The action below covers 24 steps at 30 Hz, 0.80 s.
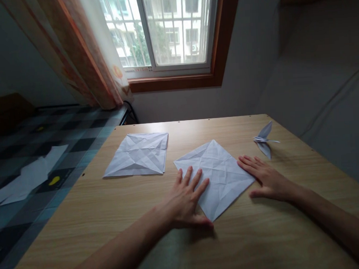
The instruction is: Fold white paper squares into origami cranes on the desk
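Pale daylight from the window [163, 26] at the top of the frame falls on a wood-grain desk [112, 228] that fills the lower half. At its centre lies a white creased sheet [216, 168], opened flat and turned so that its corners point up, down, left and right like a diamond.

The left hand [185, 201] rests on the sheet's lower left edge, fingers spread and palm down, with the thumb lying along the desk near the bottom corner. It grips nothing; the flat palm seems meant to pin the paper so it cannot slide. The right hand [265, 178] lies flat as well, fingers loosely together, its fingertips touching the sheet's right corner while the palm sits on bare wood. Between them the hands brace the paper from both sides.

Left of centre, just apart from the first sheet, a second creased sheet [138, 154] lies square to the desk edge. Near the right edge stands a small folded paper bird [263, 140], well clear of both hands.

Beyond the desk at left is a bed [76, 145] with a checked cover and loose white papers [27, 178] on it. An orange-patterned curtain [79, 47] hangs beside the window.
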Available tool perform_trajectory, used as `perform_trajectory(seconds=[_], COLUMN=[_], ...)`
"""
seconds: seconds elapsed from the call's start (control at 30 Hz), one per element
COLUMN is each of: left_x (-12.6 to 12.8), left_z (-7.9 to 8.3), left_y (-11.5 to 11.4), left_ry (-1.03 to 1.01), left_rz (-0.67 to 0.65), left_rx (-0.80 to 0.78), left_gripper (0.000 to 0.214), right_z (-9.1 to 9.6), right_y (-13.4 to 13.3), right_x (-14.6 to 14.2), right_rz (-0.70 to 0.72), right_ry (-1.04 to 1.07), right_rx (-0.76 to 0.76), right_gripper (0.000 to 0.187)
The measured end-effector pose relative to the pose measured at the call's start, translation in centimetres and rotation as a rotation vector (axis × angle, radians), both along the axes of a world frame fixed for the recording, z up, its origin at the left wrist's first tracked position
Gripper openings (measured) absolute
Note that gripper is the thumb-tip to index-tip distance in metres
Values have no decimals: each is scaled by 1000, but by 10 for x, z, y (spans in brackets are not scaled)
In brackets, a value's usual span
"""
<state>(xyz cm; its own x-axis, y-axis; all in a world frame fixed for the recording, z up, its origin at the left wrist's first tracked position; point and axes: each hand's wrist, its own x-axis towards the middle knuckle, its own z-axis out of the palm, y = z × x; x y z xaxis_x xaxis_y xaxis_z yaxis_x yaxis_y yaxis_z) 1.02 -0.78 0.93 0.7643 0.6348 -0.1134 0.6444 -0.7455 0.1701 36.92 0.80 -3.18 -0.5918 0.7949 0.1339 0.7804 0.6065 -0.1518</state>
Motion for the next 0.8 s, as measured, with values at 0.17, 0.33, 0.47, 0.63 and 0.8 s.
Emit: perform_trajectory(seconds=[0.17,0.33,0.47,0.63,0.8], left_x=[-1,-2,-7,-14,-33], left_z=[3,9,7,6,47], left_y=[-1,-1,0,0,16], left_ry=[-20,-59,-138,-482,-886], left_rz=[-19,-41,-77,51,516], left_rx=[-6,-26,-36,48,-68], left_gripper=[107,107,106,33,22], right_z=[8,20,34,51,40], right_y=[-14,-29,-35,-35,-18], right_x=[-18,-37,-50,-62,-64], right_rz=[51,340,264,85,-201], right_ry=[151,166,291,544,815], right_rx=[163,405,512,678,684], right_gripper=[71,25,23,21,24])
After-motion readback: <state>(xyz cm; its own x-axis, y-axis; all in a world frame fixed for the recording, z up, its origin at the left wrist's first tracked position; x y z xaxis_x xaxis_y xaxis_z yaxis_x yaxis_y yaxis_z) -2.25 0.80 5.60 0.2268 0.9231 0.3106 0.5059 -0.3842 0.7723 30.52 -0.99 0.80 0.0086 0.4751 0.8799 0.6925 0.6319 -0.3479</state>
